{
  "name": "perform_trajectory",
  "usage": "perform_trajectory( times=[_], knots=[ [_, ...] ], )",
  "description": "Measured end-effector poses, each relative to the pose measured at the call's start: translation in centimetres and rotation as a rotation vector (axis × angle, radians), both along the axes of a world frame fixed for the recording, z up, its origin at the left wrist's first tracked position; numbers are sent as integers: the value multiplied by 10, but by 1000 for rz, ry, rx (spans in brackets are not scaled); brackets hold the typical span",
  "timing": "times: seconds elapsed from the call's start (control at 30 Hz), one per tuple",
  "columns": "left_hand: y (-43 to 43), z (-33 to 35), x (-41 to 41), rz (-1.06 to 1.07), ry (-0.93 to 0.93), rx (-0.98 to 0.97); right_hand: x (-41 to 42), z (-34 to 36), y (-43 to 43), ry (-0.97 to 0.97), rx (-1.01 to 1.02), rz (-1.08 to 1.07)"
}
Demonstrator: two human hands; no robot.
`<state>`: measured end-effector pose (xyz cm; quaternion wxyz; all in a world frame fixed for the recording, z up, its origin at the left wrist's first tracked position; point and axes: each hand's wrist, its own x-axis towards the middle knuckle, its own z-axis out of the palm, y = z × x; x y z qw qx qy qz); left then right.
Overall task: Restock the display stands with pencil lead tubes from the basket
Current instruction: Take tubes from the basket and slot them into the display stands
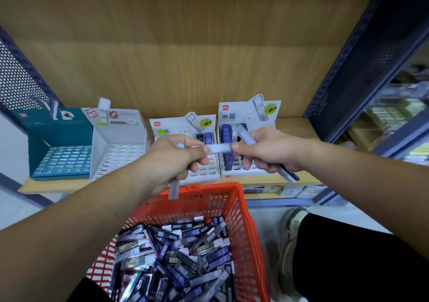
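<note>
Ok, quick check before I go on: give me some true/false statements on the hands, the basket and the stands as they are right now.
1. The left hand and right hand both pinch one pale tube between them. True.
2. The orange basket is nearly empty. False: it is heaped with loose tubes.
3. The rightmost stand has a column of blue tubes in it. True.
4. The teal stand is furthest right. False: it is furthest left.
5. The right hand holds only that one tube. False: it also grips other tubes that jut out below it.
</note>
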<state>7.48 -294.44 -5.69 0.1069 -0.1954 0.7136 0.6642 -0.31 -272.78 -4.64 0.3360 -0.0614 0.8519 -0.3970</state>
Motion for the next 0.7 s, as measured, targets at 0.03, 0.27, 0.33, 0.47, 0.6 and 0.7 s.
perform_trajectory(
  times=[0.03,0.27,0.33,0.47,0.6,0.7],
  knots=[
    [-1,3,4,30,31,-6,7,2,-2,-2,11,-27],
    [16,22,9,32,264,-271,28,35,-6,-57,-260,-390],
    [24,25,-4,-39,316,-376,28,35,1,-97,-376,-519],
    [37,21,-44,-271,401,-589,17,24,17,-170,-525,-668],
    [50,-6,-90,-278,435,-788,-7,10,30,-211,-561,-618],
    [65,-21,-113,-233,484,-873,-24,0,34,-267,-588,-617]
  ],
)
